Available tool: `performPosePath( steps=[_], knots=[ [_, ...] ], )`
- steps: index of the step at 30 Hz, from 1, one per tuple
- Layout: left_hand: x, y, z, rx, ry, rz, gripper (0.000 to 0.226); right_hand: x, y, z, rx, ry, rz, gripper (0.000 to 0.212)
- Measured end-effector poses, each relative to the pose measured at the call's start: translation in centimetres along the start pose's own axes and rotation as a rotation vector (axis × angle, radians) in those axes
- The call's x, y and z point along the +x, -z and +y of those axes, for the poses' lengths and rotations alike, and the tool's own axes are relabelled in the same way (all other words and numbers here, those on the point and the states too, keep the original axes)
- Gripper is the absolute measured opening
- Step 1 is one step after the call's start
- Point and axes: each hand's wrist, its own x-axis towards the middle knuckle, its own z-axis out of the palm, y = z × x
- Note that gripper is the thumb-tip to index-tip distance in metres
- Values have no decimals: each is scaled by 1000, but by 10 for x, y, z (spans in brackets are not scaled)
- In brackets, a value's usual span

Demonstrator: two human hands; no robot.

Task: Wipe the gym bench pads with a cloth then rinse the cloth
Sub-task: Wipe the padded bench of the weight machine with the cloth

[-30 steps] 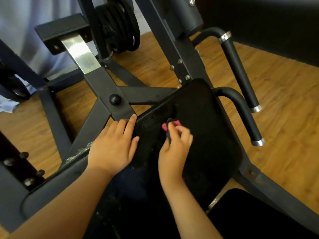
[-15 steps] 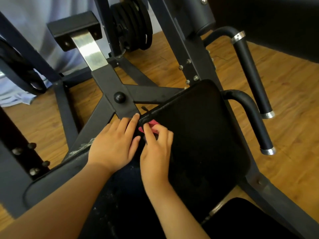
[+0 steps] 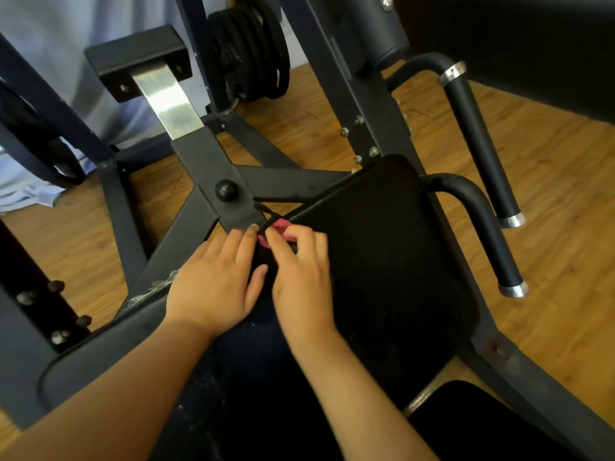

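A black bench pad (image 3: 392,261) slopes across the middle of the view on a dark steel frame. My right hand (image 3: 299,271) is closed on a small pink cloth (image 3: 281,225) and presses it against the pad's upper left corner. Only a scrap of the pink cloth shows beyond the fingers, with a dark strand sticking out past the pad's edge. My left hand (image 3: 216,281) lies flat, fingers together, on the pad's left edge, touching the right hand. A lower dark pad (image 3: 233,387) with pale specks lies under my forearms.
Two padded black handles with silver caps (image 3: 492,234) stick out on the pad's right. The frame's cross-brace with a round knob (image 3: 226,190) sits just beyond my hands. Stacked weight plates (image 3: 253,61) stand behind. A wooden floor (image 3: 565,211) surrounds the machine.
My right hand has slid the cloth from the middle of the pad up and left to its corner, ending against my left hand. My left hand stayed on the pad's edge.
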Motion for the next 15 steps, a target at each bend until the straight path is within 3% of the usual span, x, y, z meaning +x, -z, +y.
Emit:
performPosePath(
  steps=[4, 12, 15],
  knots=[
    [0, 1, -1, -14, -9, 7, 58, 4, 8, 33, 51, -366, 187, 46],
    [-1, 2, -1, -37, -19, 13, 58, -78, -3, -3, 119, -227, 40, 50],
    [-2, 2, 0, -35, -13, 15, 57, -46, 4, 27, 108, -447, 210, 47]
  ],
)
